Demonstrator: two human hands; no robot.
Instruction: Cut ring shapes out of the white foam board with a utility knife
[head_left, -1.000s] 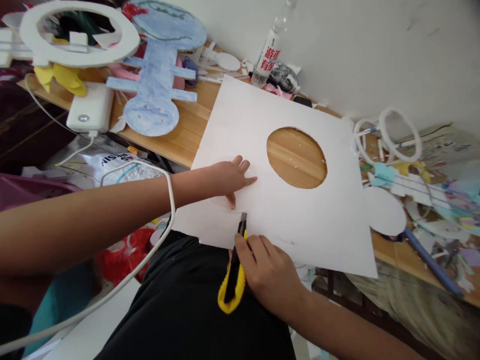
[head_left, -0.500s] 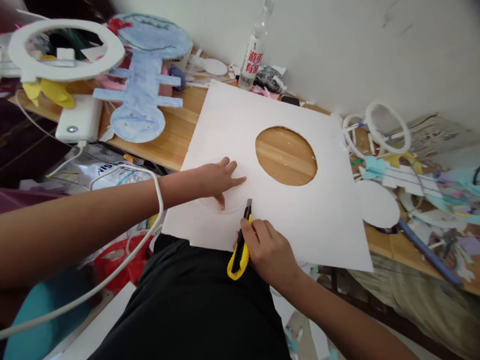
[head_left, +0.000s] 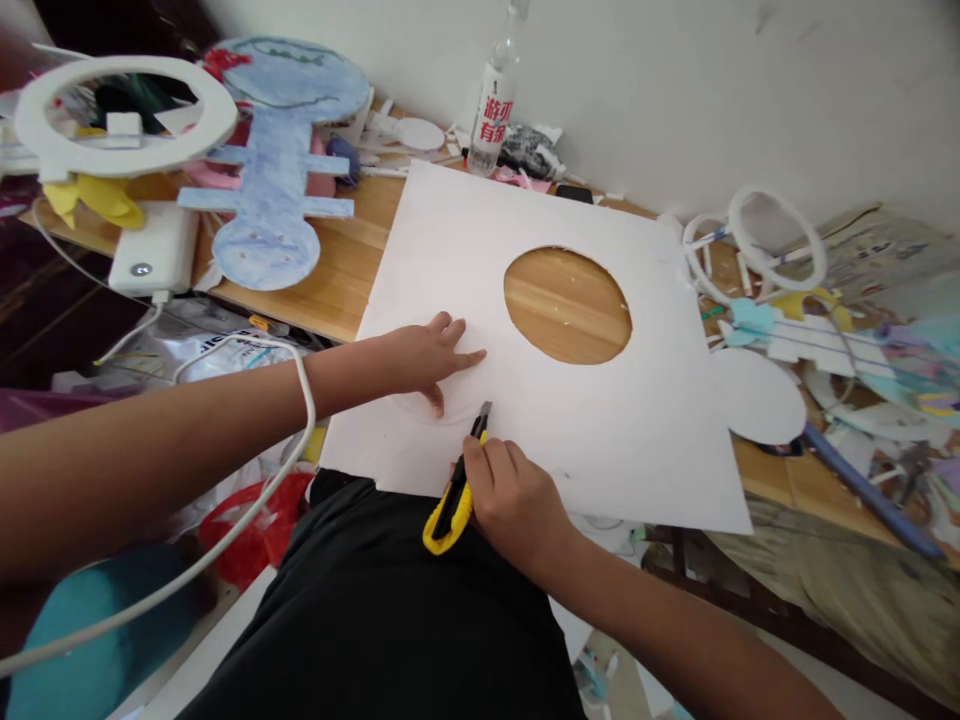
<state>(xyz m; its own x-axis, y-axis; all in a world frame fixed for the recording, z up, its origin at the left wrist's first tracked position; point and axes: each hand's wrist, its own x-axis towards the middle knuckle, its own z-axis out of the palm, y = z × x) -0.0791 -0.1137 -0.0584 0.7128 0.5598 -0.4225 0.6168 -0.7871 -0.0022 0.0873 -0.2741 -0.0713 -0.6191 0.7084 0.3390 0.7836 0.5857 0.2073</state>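
Note:
A large white foam board [head_left: 660,430] lies over the wooden table's front edge and partly over my lap. An oval opening in it shows the wood below. On the board's left part my left hand [head_left: 431,355] rests with fingers spread, holding nothing. Beneath and around that hand runs a faint curved outline, partly hidden. My right hand [head_left: 517,500] is closed around a yellow and black utility knife [head_left: 450,510]. Its blade is out and points away from me, near the outline's right side. Whether the tip touches the board I cannot tell.
A clear bottle [head_left: 493,110] stands behind the board. At left are a blue-painted cutout [head_left: 274,180], a white ring [head_left: 127,160] and a white power bank [head_left: 154,250]. A white cable [head_left: 247,530] crosses my left forearm. Foam scraps and rings [head_left: 776,250] clutter the right.
My right hand has shifted slightly left, and the utility knife now slants more to the right. My left hand keeps its place on the board. The whole view has moved a little.

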